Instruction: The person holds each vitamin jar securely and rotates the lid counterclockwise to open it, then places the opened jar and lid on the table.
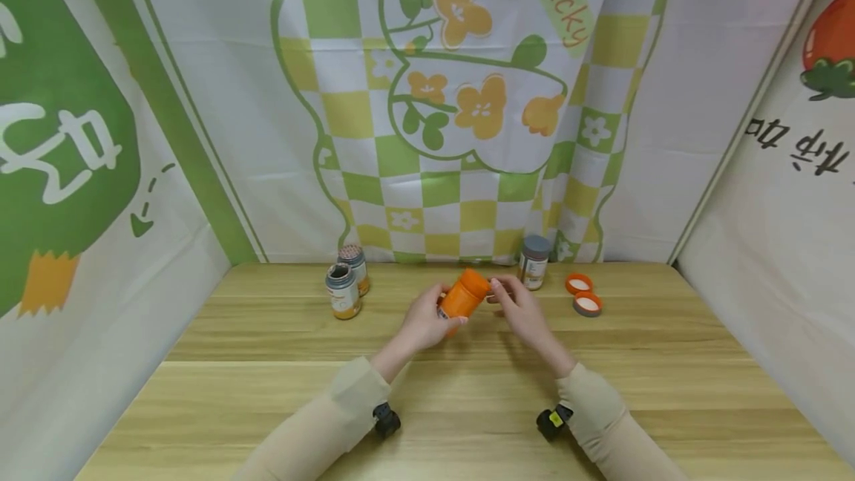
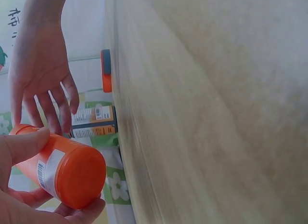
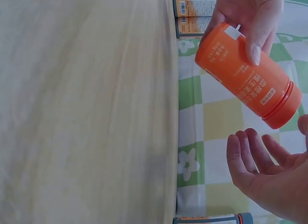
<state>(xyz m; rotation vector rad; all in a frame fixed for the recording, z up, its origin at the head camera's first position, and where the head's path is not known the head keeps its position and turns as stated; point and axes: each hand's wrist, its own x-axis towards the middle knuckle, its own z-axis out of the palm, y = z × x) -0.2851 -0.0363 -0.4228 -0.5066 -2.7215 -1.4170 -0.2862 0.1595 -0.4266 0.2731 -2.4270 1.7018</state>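
A checkered, flower-printed cloth point(image 1: 461, 102) hangs behind a pale wooden table point(image 1: 470, 399). At left, from where I stand, an uncapped jar point(image 1: 344, 292) sits upright just in front of a second jar point(image 1: 355, 270), whose top I cannot make out; a sideways knock could tip either. At centre, a person's left hand point(image 1: 424, 318) grips an orange bottle point(image 1: 461, 298), tilted above the table with its orange cap point(image 1: 475, 283) uppermost. That hand alone appears to carry it, so a slackened thumb or a hard twist at the neck could let it slip and drop. Alongside, the right hand point(image 1: 523, 312) holds nothing, fingers loosely spread beside the cap; whether a fingertip touches, I cannot tell. Behind it stands a grey-capped jar point(image 1: 534, 264), upright, near enough for a careless reach to topple. At far right lie an orange lid point(image 1: 578, 283) and a grey-rimmed lid point(image 1: 588, 304), close together.
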